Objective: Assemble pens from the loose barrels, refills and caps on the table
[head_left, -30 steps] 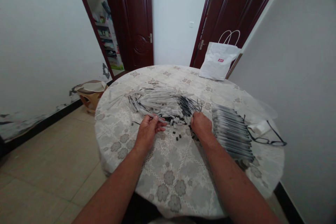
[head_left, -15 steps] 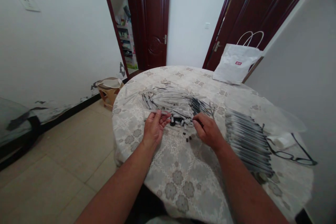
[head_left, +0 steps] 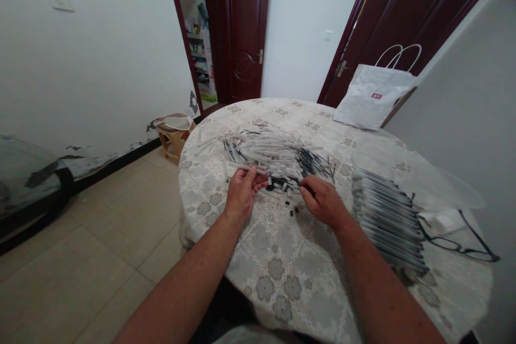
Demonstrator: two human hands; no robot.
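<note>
My left hand pinches a whitish pen barrel between thumb and fingers, its palm turned partly up. Just to the right, my right hand has thumb and fingertips pressed together; whatever is between them is too small to make out. Between both hands lies a heap of small black and white pen parts, with a few black plugs loose in front. Behind them spreads a pile of pale pen barrels. Thin dark refills lie bunched beyond my right hand.
Right of my right forearm, pens lie side by side in a row. Glasses and clear plastic sheeting are farther right. A white paper bag stands at the back of the round, cloth-covered table. A stool is at left.
The view has shifted slightly, so everything sits a little farther right. Both hands keep nearly the same place and grip.
</note>
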